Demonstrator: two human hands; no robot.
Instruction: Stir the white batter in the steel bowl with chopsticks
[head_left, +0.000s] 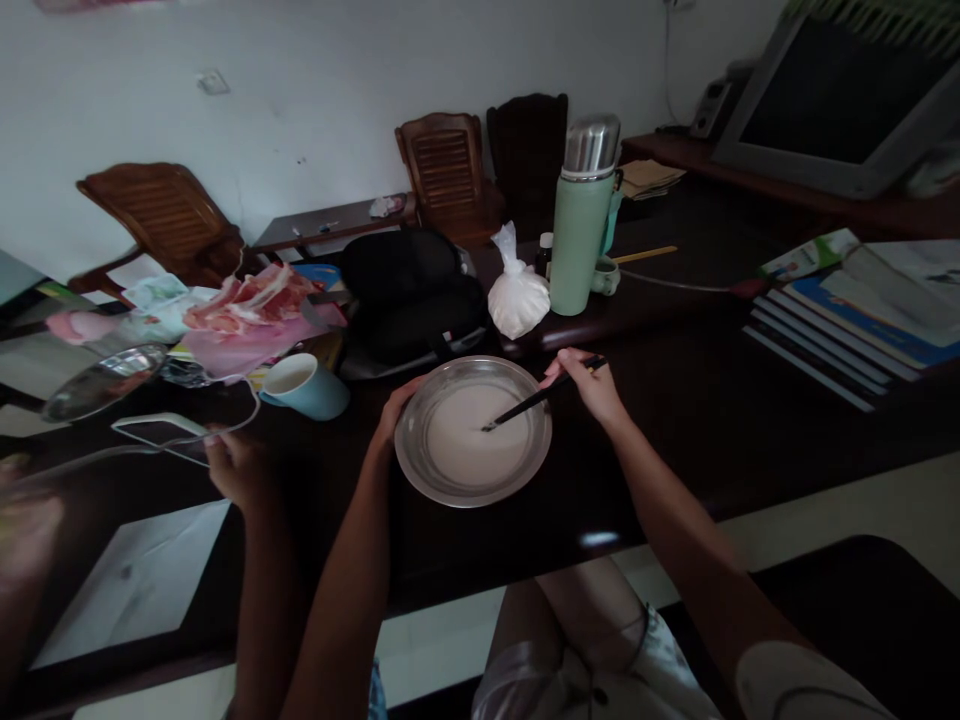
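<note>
A round metal bowl (411, 470) of milky, off-white liquid (469, 450) rests on the dark table before me. My left hand (395, 408) grips its left rim, the fingers partly hidden behind the edge. From the right, my right hand (589, 382) is closed around dark chopsticks (525, 404), which slant down to the left with their tips in the liquid. Just beyond the bowl stands a tied clear plastic bag (517, 300) of white powder. Left of the bowl is a light blue mug (307, 388).
A tall green thermos (581, 235) and a black open case (412, 300) stand behind. Stacked books (847, 330) lie at right. On the left are raw meat (251, 305), a metal dish (109, 385), a paper sheet (139, 575) and another person's hand (236, 462) beside a white cable.
</note>
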